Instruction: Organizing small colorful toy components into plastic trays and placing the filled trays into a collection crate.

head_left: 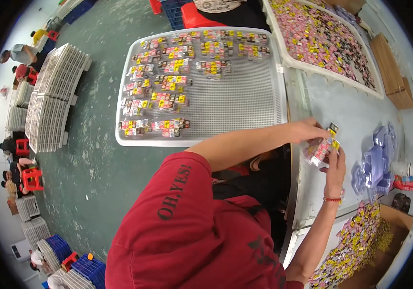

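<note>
Over the pale worktop, both my hands hold one clear plastic pack (320, 150) filled with small pink, white, yellow and black printed pieces. My left hand (308, 131) grips its upper left side, fingers bent against it. Lower down, my right hand (334, 166) has its fingers closed round the other side; a red bracelet circles that wrist. The pack is tilted, and the fingers partly cover it. Beside my right hand lies a heap of empty clear plastic shells (375, 161).
Left of the worktop (315, 192), a large white mesh tray (230, 108) bears rows of similar packs. Another white tray (288, 60) of loose pieces stands at the far end. An open cardboard box (394, 212) holds more pieces. Stacked trays (54, 96) and people are across the green floor.
</note>
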### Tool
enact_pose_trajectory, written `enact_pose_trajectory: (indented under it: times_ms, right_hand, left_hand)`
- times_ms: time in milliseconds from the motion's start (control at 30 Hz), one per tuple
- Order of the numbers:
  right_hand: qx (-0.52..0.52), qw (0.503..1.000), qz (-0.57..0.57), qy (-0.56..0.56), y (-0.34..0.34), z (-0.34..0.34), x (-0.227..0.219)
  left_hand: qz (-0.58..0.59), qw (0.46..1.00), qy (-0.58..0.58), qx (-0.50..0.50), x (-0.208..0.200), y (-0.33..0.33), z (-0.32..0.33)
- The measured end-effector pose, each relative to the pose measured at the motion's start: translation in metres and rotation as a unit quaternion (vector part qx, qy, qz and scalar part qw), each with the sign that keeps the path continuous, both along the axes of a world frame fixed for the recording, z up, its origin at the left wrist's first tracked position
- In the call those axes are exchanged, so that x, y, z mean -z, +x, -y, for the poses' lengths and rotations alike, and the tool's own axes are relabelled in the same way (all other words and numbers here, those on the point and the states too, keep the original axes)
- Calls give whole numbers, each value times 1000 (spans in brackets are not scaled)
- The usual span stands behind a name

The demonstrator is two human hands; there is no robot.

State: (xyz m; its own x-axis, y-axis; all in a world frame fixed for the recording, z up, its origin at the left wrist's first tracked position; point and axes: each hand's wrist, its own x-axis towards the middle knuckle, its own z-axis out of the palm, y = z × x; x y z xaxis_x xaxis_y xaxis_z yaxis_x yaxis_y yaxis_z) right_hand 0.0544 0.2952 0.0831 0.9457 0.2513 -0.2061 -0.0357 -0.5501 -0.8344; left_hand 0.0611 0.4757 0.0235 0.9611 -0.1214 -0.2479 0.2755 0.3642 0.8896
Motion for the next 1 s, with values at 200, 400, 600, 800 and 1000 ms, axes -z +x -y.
enact_pose_trajectory:
  times_ms: [200, 400, 600, 800, 1000]
  right_hand:
    - [-27, 982, -127, 139, -33, -62, 23]
    - [-130, 957, -215, 147, -56, -106, 55]
    - [-154, 958, -215, 107, -55, -104, 65]
    - [-135, 959, -216, 127, -53, -90, 66]
    - [-106, 962, -205, 149, -51, -72, 70]
  left_hand:
    - [6, 1000, -2, -6, 13, -68, -74]
    - [-45, 942, -101, -316, 42, -129, -113]
    - [-71, 816, -128, -560, 101, -148, -171]
    - [-76, 788, -130, -597, 106, -147, -177]
    - [-149, 932, 36, -328, 69, -152, -213]
